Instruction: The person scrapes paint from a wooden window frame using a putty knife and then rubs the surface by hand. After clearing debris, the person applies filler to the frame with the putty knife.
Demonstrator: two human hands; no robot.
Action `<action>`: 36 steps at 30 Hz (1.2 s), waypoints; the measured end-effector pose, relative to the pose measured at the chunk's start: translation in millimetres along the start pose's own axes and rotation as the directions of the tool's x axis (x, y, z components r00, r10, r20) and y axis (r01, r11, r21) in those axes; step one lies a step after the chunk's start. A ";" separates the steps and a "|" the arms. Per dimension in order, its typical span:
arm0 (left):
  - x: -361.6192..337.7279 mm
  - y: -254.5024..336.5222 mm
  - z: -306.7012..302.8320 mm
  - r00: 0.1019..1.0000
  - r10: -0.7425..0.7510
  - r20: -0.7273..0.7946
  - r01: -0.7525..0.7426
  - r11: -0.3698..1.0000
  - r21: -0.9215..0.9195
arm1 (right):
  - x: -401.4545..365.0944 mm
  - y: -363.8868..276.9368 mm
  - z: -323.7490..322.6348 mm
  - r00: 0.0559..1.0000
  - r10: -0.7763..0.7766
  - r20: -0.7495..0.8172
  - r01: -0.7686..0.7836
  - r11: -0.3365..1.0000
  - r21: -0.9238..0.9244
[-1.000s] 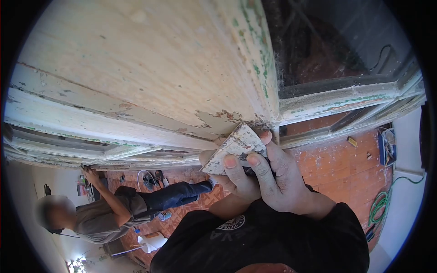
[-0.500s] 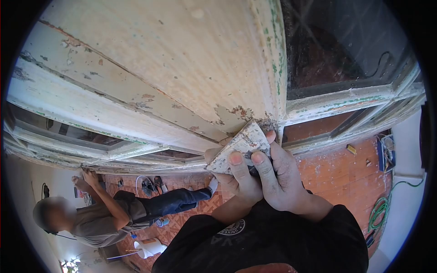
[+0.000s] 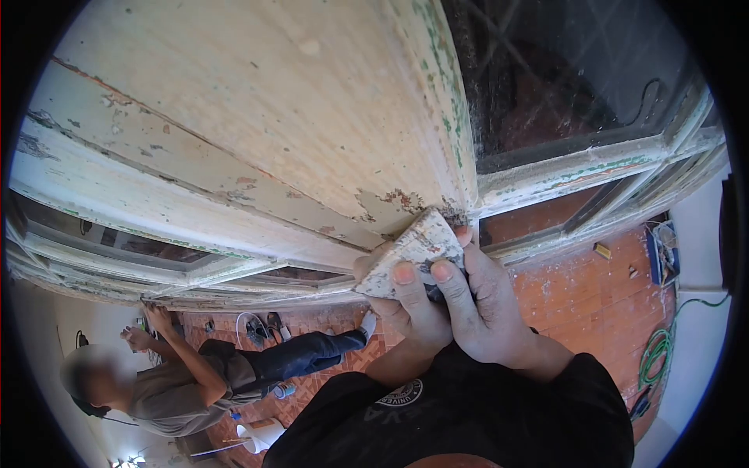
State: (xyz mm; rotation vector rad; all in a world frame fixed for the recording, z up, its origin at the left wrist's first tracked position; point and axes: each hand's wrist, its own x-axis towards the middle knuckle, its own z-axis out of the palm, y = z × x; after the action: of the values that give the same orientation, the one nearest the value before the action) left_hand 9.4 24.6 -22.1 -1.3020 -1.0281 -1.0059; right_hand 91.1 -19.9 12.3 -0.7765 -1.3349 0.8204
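A broad, paint-crusted scraper (image 3: 417,246) with a flat, angular blade is pinched between both my hands. Its upper corner rests against the cream-painted wooden post (image 3: 289,109), beside a patch of flaked paint. My left hand (image 3: 417,312) grips the scraper from the left, thumb pressed on its face and fingers behind. On the other side, my right hand (image 3: 488,308) holds it the same way, its index fingertip near the post's edge. The scraper's handle, if it has one, is hidden by my hands.
Glass panes (image 3: 577,86) in peeling frames flank the post. At left, a person (image 3: 179,382) works on the same woodwork. On the tiled floor (image 3: 569,304) lie a white bucket (image 3: 261,435), a blue tray (image 3: 663,253) and a coiled green hose (image 3: 655,357).
My view has shifted slightly, so the post and panes appear a little to the left. Both hands keep hold of the scraper, now seen slightly more tilted. The other person's hand has shifted slightly.
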 end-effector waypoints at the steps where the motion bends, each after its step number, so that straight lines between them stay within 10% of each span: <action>1: -2.4 0.0 -2.2 1.000 0.019 0.009 -0.019 1.000 0.019 | -2.8 0.6 1.3 1.000 0.006 0.004 -0.006 1.000 -0.009; 8: -21.2 -0.6 0.9 0.993 -0.089 -0.075 0.064 0.956 -0.285 | -4.1 -5.8 1.6 0.998 -0.067 -0.020 0.063 0.988 -0.144; 10: -7.1 6.3 -17.7 0.988 0.053 0.145 -0.063 0.996 0.070 | -6.7 -5.9 1.7 0.997 -0.078 0.019 0.080 0.969 -0.233; 14: -29.0 1.9 0.0 0.999 -0.002 -0.049 -0.003 0.996 -0.087 | -4.8 -5.2 -6.1 0.996 -0.059 0.068 0.069 0.987 -0.144; 18: -11.8 5.6 -20.1 0.981 0.065 0.184 -0.076 0.996 0.056 | -10.6 -0.8 2.5 1.000 -0.016 -0.006 0.015 0.994 -0.110; 25: -1.5 -2.7 -14.5 0.984 0.149 0.100 -0.155 0.986 0.058 | -2.9 -2.9 -3.2 0.924 -0.326 0.201 0.380 0.716 -0.586; 28: -21.8 -1.7 -1.6 1.000 -0.013 0.001 0.013 0.989 -0.149 | -10.0 4.4 -2.4 0.994 -0.110 0.007 0.110 0.974 -0.198; 31: -16.3 0.0 -8.5 0.976 0.213 0.041 -0.217 0.968 0.126 | -5.3 -2.4 -5.2 0.977 -0.156 0.143 0.205 0.865 -0.459; 34: -4.8 8.1 -15.7 0.990 0.057 0.128 -0.070 0.993 0.098 | -4.9 4.0 1.6 0.922 -0.377 0.083 0.373 0.817 -0.440; 36: -38.3 2.1 -6.1 0.997 0.062 0.036 -0.064 0.997 0.031 | -7.8 12.8 -2.6 0.965 -0.255 0.056 0.260 0.924 -0.280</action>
State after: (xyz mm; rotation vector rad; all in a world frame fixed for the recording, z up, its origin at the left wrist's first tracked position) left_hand 1.9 18.6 -59.7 -1.3213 -1.0194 -0.9185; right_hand 92.4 -20.2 -2.9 -0.7952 -1.5547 0.4309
